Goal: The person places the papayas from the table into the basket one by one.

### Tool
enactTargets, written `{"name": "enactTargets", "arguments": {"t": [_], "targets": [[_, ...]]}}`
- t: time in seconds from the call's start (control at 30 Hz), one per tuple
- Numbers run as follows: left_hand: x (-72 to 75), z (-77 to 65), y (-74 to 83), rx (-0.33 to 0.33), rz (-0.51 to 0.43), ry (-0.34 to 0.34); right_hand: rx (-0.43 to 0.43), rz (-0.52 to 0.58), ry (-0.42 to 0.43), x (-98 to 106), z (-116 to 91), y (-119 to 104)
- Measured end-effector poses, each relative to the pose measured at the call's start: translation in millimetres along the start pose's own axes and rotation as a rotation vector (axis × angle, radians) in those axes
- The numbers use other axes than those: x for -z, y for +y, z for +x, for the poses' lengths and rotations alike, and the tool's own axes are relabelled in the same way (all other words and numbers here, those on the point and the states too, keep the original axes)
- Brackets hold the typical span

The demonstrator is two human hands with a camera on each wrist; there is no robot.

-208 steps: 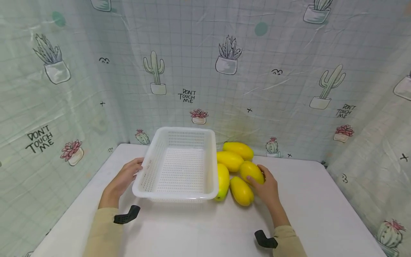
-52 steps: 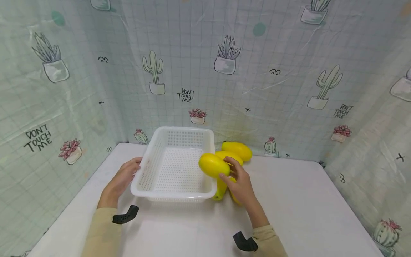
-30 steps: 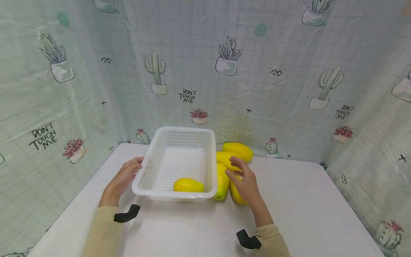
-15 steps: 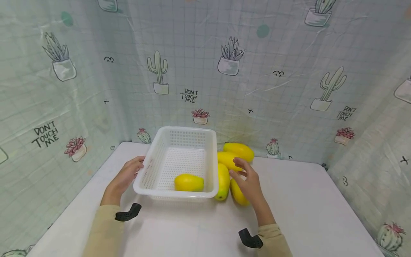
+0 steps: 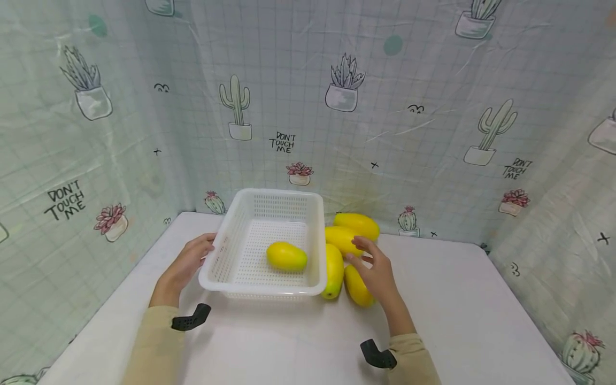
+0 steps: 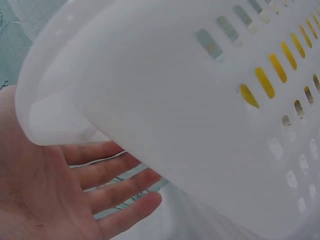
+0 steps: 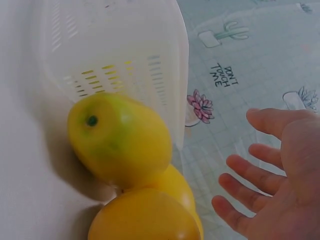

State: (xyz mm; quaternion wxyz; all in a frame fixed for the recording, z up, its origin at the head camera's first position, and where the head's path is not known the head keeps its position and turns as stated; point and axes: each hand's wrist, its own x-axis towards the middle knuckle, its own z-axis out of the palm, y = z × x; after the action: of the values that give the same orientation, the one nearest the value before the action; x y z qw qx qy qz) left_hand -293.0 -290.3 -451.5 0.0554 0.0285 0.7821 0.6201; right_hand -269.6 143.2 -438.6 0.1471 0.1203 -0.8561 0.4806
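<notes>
A white perforated plastic basket [image 5: 269, 291] stands on the table, tilted toward me in the head view. Inside it lies one yellow oblong fruit with a greenish end, mango-like [image 5: 287, 256]. My left hand [image 5: 191, 259] is at the basket's left side; the left wrist view shows its fingers [image 6: 117, 192] extended below the rim, partly behind the wall. To the right, my right hand [image 5: 377, 270] hovers by several similar fruits, such as the green-tipped fruit [image 5: 333, 271] against the basket and the nearest fruit [image 5: 357, 286]. Nothing is between its spread fingers [image 7: 255, 175].
Two more yellow fruits lie behind, one the middle fruit [image 5: 343, 239], the other the rear fruit [image 5: 357, 224]. The white table [image 5: 298, 342] ends at a curtain [image 5: 289, 107] printed with cacti. Black devices, including the right one [image 5: 377, 354], sit at both wrists.
The right hand carried a fruit from the pile over the basket's right rim and let it go inside. That fruit then rolled from the near edge toward the middle; the hand drew back right.
</notes>
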Motion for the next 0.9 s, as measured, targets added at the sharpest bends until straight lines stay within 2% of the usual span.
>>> {"name": "enactTargets", "arguments": {"t": [0.4, 0.63, 0.9], "targets": [[-0.2, -2.0, 1.7, -0.004, -0.007, 0.003, -0.080, -0.049, -0.038, 2.8, 1.2, 5.8], [0.3, -2.5, 2.3, 0.000, -0.009, 0.020, -0.120, -0.032, -0.071, 5.9, 3.0, 9.9], [-0.7, -1.9, 2.5, 0.015, -0.005, 0.023, -0.166, -0.079, -0.099, 8.0, 3.7, 13.3]]}}
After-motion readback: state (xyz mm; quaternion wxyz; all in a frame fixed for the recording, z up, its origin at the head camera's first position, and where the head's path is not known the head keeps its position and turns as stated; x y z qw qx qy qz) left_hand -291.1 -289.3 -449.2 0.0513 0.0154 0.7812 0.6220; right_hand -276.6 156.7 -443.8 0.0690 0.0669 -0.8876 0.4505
